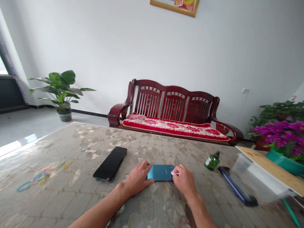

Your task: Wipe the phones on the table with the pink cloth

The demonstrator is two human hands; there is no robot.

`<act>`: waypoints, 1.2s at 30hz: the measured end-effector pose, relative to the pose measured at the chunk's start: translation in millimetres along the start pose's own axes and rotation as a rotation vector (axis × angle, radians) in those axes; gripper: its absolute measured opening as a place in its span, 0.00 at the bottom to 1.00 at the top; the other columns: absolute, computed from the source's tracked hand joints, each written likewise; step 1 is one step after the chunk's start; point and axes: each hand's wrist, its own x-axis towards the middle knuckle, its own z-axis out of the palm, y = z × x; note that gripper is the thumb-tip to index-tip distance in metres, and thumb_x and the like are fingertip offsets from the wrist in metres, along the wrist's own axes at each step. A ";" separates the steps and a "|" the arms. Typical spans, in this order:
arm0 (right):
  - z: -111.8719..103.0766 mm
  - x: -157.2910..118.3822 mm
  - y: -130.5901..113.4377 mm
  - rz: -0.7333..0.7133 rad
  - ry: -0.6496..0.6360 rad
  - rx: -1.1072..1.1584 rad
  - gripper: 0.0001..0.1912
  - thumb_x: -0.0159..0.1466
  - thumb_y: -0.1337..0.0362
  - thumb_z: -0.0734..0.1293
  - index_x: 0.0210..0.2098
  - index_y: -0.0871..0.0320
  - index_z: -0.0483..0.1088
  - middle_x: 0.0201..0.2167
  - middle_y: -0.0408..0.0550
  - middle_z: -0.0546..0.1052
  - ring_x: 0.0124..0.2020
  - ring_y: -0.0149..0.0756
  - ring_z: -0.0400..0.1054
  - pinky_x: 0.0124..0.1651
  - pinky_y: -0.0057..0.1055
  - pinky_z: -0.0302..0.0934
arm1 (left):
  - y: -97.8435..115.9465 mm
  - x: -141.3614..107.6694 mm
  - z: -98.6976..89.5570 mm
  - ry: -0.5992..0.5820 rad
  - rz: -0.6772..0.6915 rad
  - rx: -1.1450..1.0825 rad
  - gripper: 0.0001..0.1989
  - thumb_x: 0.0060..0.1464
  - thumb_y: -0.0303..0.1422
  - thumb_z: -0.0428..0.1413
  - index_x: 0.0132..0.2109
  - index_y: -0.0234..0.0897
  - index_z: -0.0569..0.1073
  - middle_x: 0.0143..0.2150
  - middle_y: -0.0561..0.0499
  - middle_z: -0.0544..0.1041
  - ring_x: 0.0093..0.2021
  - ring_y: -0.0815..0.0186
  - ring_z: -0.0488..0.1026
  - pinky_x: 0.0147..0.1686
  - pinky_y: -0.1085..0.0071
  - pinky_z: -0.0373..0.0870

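Observation:
A blue smartphone lies back side up on the patterned tablecloth, its long side running left to right. My left hand grips its left end, thumb on the near edge and fingers on the far edge. At the other end, my right hand is closed in a pinch on a small pink-and-white piece, which touches or hovers just over the phone; its kind is too small to tell. Left of my hands is a black smartphone, screen up, with a blue edge showing beneath it.
Several coloured hair ties lie at the left. To the right stand a green bottle, a dark blue phone and a clear plastic box under a tan board. Beyond the table is a wooden bench.

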 end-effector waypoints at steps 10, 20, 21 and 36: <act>-1.7 -3.6 -9.7 -0.016 0.014 -0.052 0.12 0.57 0.76 0.62 0.29 0.54 0.72 0.31 0.42 0.73 0.33 0.30 0.66 0.33 0.27 0.48 | 10.2 6.5 2.5 -0.094 -0.035 0.172 0.22 0.58 0.41 0.58 0.56 0.37 0.66 0.54 0.42 0.69 0.50 0.52 0.72 0.46 0.61 0.73; 3.6 -14.8 -30.2 -0.195 -0.016 0.056 0.12 0.58 0.76 0.61 0.29 0.54 0.72 0.31 0.42 0.73 0.36 0.31 0.66 0.39 0.25 0.51 | 3.3 2.0 2.5 -0.055 -0.050 0.079 0.23 0.59 0.42 0.56 0.59 0.44 0.65 0.57 0.46 0.68 0.50 0.57 0.73 0.48 0.65 0.71; 2.9 -13.5 -26.4 -0.156 -0.005 0.046 0.12 0.59 0.76 0.61 0.29 0.54 0.72 0.30 0.42 0.73 0.36 0.30 0.66 0.38 0.25 0.51 | 3.2 1.8 1.6 -0.058 -0.051 0.072 0.22 0.59 0.43 0.56 0.58 0.44 0.65 0.57 0.46 0.68 0.49 0.57 0.73 0.48 0.65 0.71; 6.5 -15.9 -35.3 -0.262 -0.020 0.097 0.15 0.58 0.78 0.62 0.30 0.53 0.74 0.31 0.42 0.73 0.37 0.32 0.65 0.41 0.26 0.52 | 3.9 1.8 -6.5 -0.119 -0.006 0.112 0.22 0.58 0.37 0.55 0.59 0.41 0.64 0.58 0.42 0.66 0.51 0.52 0.72 0.46 0.59 0.73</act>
